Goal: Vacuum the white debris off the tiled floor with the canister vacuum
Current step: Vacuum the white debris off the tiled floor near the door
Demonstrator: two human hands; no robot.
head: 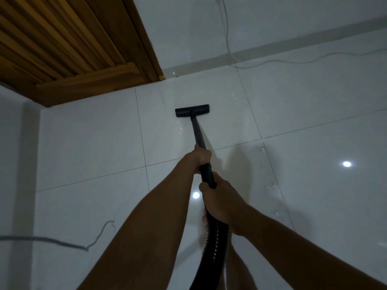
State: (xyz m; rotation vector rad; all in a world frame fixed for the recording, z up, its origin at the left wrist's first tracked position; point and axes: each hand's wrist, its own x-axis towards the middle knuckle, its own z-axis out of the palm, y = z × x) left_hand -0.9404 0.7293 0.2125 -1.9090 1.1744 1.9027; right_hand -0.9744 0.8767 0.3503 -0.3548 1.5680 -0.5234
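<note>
1. The left hand (201, 156) is clenched round the slim black rigid vacuum wand (198, 130) partway up. The right hand (219, 197) grasps its rear end, where the ribbed black flexible hose (215, 237) joins.
2. The flat black floor nozzle (192, 110) rests on the glossy white tiled floor (94, 143), near its far edge.
3. The wand is probably light and stiff, and the hose springy and dragging. This two-handed hold suits steering.
4. White debris specks (270, 185) lie right of the wand, along a grout line.

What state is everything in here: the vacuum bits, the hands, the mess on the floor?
floor nozzle: flat on the tiles.
wand: tilted, held by both hands.
left hand: grips the wand.
right hand: grips the wand's hose end.
hose: curves down below the right hand.
white debris: scattered along a tile joint, not yet vacuumed.
grey cord: loose on the tiles.
</note>
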